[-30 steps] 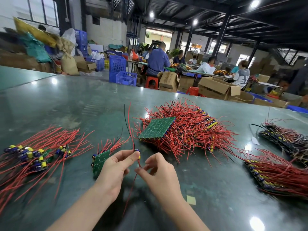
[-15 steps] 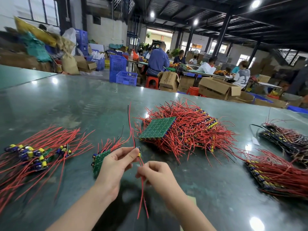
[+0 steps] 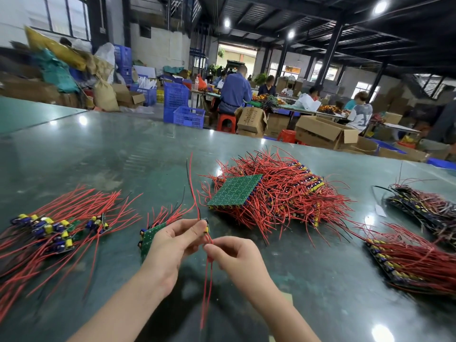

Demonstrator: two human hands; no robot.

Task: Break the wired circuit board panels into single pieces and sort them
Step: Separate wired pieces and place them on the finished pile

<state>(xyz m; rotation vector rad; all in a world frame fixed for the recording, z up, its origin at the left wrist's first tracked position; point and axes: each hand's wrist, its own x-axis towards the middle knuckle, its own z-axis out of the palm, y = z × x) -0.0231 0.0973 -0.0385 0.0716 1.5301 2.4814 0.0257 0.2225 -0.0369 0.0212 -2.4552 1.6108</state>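
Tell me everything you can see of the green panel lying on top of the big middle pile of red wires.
The green panel is a flat, roughly square circuit board, still unbroken, lying solder side up with a grid of small pale dots across it. It rests tilted on the big wire pile, its near edge lower. Small yellow and blue parts show under the near and right edges, and red leads fan out from beneath. Neither hand touches it; it lies beyond the left hand, on the green table.
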